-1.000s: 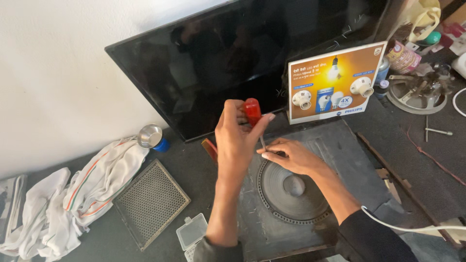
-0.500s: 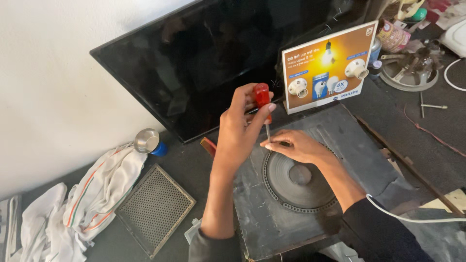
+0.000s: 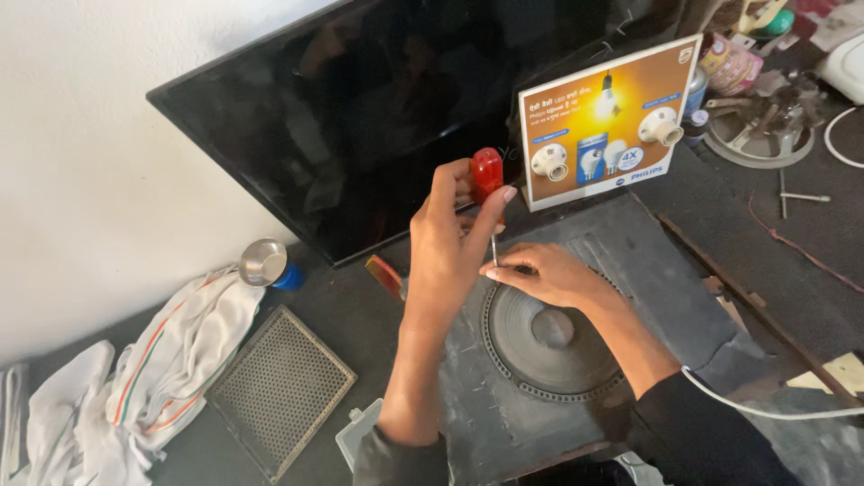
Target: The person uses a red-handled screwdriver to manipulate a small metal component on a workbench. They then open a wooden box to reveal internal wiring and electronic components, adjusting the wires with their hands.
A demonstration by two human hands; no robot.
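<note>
My left hand grips the red handle of a screwdriver, held upright with its metal shaft pointing down at the rim of a round speaker cone. The speaker sits in a dark square panel lying flat on the bench. My right hand rests on the upper left edge of the speaker rim, its fingertips pinched around the screwdriver tip.
A black flat screen leans on the white wall behind. An orange printed card stands to its right. A metal mesh grille, white cloths, a small metal cup, a second red-handled tool, a white cable and clutter at the top right surround the panel.
The view has shifted slightly, so everything sits a little lower and more to the right. Both hands keep their hold at the speaker rim, with the screwdriver still upright.
</note>
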